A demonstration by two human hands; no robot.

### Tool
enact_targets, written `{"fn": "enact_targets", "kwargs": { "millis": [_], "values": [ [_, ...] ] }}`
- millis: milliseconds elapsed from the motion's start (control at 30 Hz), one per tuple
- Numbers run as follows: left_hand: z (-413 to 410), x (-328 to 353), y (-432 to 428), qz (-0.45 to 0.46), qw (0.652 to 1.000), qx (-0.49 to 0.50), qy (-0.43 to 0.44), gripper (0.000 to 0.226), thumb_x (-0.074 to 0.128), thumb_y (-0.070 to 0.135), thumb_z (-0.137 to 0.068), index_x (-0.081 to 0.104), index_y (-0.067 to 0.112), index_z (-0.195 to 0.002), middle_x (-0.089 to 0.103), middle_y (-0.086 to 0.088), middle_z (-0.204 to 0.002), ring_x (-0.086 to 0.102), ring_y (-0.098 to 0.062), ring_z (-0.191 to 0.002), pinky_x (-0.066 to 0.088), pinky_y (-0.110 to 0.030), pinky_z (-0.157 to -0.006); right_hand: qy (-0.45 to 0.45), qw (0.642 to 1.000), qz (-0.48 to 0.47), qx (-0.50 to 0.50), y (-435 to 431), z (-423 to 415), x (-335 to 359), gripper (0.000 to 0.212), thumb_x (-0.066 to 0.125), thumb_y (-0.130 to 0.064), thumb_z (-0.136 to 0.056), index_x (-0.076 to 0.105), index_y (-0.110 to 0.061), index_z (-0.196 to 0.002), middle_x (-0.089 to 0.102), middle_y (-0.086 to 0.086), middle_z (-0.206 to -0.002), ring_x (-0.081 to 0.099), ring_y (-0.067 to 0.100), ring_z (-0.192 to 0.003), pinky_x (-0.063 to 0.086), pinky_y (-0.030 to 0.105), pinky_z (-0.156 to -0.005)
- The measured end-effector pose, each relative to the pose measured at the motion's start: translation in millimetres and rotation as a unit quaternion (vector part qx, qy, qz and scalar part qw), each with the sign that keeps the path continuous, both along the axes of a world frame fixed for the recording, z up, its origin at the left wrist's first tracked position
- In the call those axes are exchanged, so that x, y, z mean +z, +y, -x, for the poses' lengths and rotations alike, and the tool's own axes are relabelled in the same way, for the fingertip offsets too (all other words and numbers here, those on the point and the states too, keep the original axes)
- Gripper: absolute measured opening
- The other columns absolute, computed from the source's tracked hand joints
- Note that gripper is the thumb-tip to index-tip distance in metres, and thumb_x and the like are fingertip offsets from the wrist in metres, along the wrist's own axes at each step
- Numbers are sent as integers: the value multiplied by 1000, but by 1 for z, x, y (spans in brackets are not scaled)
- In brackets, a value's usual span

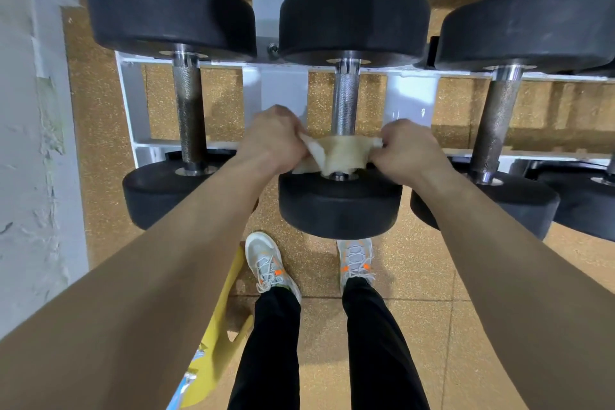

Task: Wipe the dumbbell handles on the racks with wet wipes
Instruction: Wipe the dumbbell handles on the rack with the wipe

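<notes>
Left hand [271, 140] and right hand [407, 151] each pinch one end of the yellowed crumpled wet wipe [336, 156], stretching it taut around the middle dumbbell's knurled steel handle [345, 103] for full contact.

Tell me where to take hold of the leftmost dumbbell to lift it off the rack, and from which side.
Grip the leftmost dumbbell at the middle of its knurled handle, coming from above. The bar lies bare between the two white rack rails, while the black heads at each end look too broad to close a hand round.
</notes>
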State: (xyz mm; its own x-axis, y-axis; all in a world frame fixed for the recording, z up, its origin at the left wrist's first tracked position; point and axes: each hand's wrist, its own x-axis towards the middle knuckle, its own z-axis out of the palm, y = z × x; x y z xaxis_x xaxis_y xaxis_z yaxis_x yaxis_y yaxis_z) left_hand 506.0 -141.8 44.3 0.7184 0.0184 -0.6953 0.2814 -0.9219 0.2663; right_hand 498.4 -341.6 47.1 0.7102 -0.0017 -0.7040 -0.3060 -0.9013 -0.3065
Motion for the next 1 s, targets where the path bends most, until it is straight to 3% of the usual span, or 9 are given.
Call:
{"fn": "enact_targets", "kwargs": {
  "millis": [133,233,333,400,500,667,833,900,1000],
  "values": [
    [13,-13,2,-61,992,95,-56,19,58,17,-97,66,4,-110,66,-15,-112,64,-31,-100,49,-32,-74,-77,977,-148,-131,10,3,8,11,67,-15,-88,63,-16,-78,61,0,-70,51,8,-61,35,12,-49],
    [8,-5,-4,-1,991,121,-66,11,55,18,-98,65,17,-102,64,-6,-100,59,-24,-88,41,-25,-67,-72,986,-72,-132,5,5,2,10,60,-16,-88,56,-15,-79,61,2,-74,56,22,-72,39,29,-55],
    [8,14,-7,151,971,185,-24,9,65,13,-90,67,22,-88,68,6,-88,60,-12,-72,40,-10,-57,-42,985,18,-165,-8,4,1,10,53,-14,-89,52,-16,-79,55,2,-79,57,32,-87,41,33,-64],
    [13,20,-7,198,953,230,-6,14,68,10,-89,68,22,-83,68,3,-86,61,-15,-71,45,-15,-58,-62,979,25,-193,-11,4,5,9,51,-15,-91,58,-11,-90,58,6,-87,58,32,-91,44,33,-69],
    [14,8,-7,119,956,268,-15,24,52,2,-94,68,19,-94,69,-8,-101,64,-26,-90,55,-28,-77,-108,971,-58,-207,-5,-1,13,7,56,-18,-94,60,-14,-97,60,1,-89,56,20,-84,42,26,-65],
    [-10,-1,-22,-2,957,289,-34,22,60,29,-95,68,9,-95,67,-7,-91,64,-25,-84,44,-27,-67,-107,979,-118,-125,12,-13,12,18,61,-18,-88,52,-14,-73,55,1,-69,50,20,-63,39,31,-56],
    [-30,10,-33,197,893,402,-46,8,59,16,-90,65,20,-85,61,4,-69,53,-13,-59,42,-17,-55,-87,976,-54,-194,12,-21,-2,19,53,-18,-94,53,-9,-77,50,2,-67,47,21,-61,30,27,-48],
    [-23,6,-23,199,903,378,-44,9,65,12,-86,66,18,-79,68,1,-74,61,-16,-68,47,-22,-62,-96,967,-52,-232,14,-21,-2,15,51,-18,-97,53,-9,-86,51,2,-74,49,24,-70,31,27,-51],
    [-5,-4,-14,74,947,310,-45,18,70,20,-90,68,15,-107,69,-4,-108,65,-23,-101,50,-27,-83,-98,961,-82,-246,21,-19,7,13,49,-23,-99,52,-13,-91,54,1,-81,52,22,-75,35,29,-60]
  ]
}}
